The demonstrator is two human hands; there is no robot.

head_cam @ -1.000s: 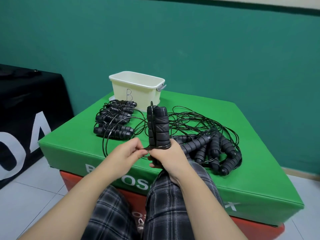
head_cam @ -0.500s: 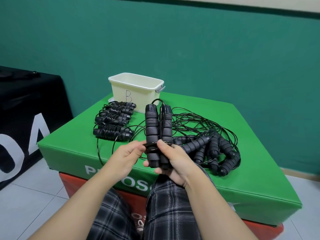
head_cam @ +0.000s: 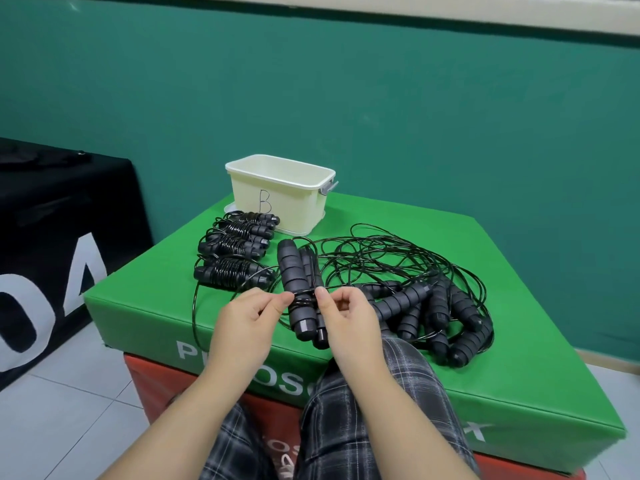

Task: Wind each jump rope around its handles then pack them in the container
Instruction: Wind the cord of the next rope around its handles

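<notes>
Two handles [head_cam: 300, 289] stand side by side between my hands, tilted a little, their tops leaning away from me and to the left, their butt ends down near the front edge of the green box [head_cam: 519, 358]. My right hand [head_cam: 349, 317] pinches the pair about midway, thumb and forefinger curled onto the right side. My left hand [head_cam: 247, 315] pinches the cord [head_cam: 197, 306] just left of the handles, where a few turns already cross them; from there the cord loops out to the left and down over the box edge. So the wound turns lie right between my two sets of fingertips, with most of each handle above the grip and a short part below.

Behind my left hand lie wound ropes [head_cam: 235, 251] in a row. To the right sits a loose tangle [head_cam: 433, 306] of handles and cord. At the back stands the cream container [head_cam: 277, 195], marked B, well apart from my hands.
</notes>
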